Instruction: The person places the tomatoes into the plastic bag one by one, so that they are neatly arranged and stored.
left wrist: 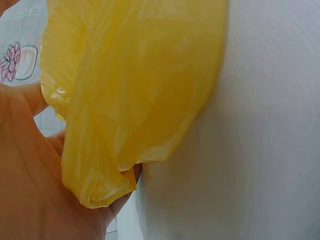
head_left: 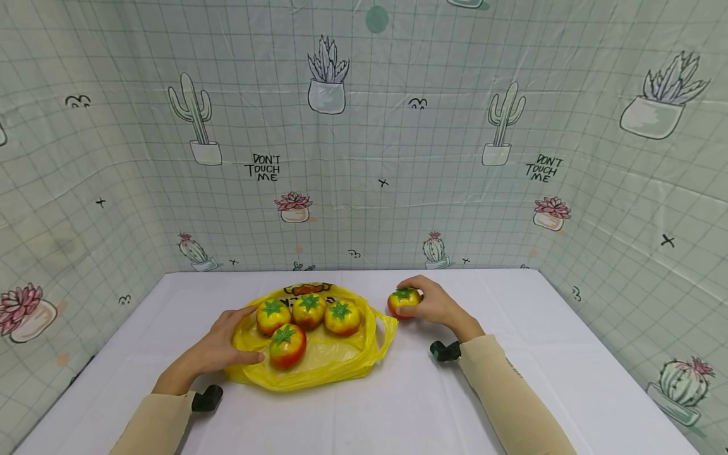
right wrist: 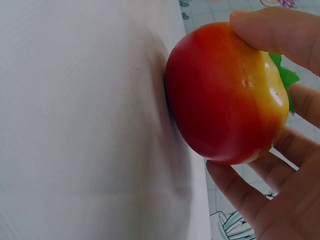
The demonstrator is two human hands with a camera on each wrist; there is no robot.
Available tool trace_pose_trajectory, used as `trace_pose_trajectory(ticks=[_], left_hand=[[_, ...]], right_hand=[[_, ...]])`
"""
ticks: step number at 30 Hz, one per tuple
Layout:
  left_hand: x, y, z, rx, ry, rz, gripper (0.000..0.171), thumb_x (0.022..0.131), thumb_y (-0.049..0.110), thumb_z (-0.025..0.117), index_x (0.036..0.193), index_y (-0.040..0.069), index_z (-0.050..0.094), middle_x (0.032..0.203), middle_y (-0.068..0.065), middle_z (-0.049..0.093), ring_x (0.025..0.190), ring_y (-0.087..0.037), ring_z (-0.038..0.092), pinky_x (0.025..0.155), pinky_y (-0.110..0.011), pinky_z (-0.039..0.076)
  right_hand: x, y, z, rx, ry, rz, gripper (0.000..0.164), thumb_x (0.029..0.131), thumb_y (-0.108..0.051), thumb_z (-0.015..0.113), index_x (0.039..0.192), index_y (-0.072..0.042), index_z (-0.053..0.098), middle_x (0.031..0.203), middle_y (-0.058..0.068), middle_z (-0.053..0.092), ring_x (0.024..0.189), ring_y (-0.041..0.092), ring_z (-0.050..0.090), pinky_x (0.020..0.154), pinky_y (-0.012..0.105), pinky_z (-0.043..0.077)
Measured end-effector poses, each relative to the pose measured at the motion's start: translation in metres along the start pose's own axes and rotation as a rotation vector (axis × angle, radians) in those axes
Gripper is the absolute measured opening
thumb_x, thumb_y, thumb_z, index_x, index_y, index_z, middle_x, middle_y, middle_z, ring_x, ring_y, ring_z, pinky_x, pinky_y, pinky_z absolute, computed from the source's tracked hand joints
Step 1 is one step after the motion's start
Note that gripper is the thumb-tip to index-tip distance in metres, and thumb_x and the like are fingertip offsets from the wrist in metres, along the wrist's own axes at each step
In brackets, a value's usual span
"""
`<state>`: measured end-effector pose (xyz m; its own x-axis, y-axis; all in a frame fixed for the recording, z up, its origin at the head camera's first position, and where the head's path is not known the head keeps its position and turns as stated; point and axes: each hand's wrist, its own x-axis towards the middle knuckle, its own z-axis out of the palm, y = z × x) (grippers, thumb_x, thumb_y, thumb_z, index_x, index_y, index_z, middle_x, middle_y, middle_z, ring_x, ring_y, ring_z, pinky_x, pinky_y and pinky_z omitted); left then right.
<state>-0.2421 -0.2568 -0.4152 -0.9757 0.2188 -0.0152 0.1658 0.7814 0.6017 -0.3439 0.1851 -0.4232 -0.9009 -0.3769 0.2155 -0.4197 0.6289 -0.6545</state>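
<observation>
A yellow plastic bag (head_left: 327, 370) lies spread out on the table, with several red-and-yellow tomatoes (head_left: 287, 346) with green leafy tops on it. My left hand (head_left: 218, 344) rests at the bag's left edge, thumb and fingers spread apart. In the left wrist view, the bag's crumpled film (left wrist: 135, 85) covers part of the fingers. To the right of the bag, my right hand (head_left: 433, 303) grips another tomato (head_left: 401, 303) between thumb and fingers. Close up in the right wrist view, this tomato (right wrist: 220, 95) is right at the white cloth, its red side showing.
A white cloth (head_left: 398, 404) covers the table. Grid-patterned sheets with cactus prints (head_left: 364, 158) hang behind it and at both sides. A looped bag handle (head_left: 388, 332) sticks out toward the right hand. Black wrist cameras (head_left: 207, 399) sit at both sleeves.
</observation>
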Motion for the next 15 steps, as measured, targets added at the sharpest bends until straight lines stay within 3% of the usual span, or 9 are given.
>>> trace_pose_trajectory(ticks=[15], left_hand=[[-0.0012,0.0029,-0.0012,-0.004,-0.003,-0.001,0.103,0.068,0.049,0.08,0.148,0.01,0.028,0.14,-0.025,0.027,0.126,-0.047,0.031,0.098,-0.068,0.031]], right_hand=[[0.001,0.0008,0.0002,-0.021,0.012,-0.023,0.044,0.076,-0.026,0.077,0.117,-0.015,0.063,0.121,0.003,0.057,0.103,0.021,0.053,0.09,0.039,0.048]])
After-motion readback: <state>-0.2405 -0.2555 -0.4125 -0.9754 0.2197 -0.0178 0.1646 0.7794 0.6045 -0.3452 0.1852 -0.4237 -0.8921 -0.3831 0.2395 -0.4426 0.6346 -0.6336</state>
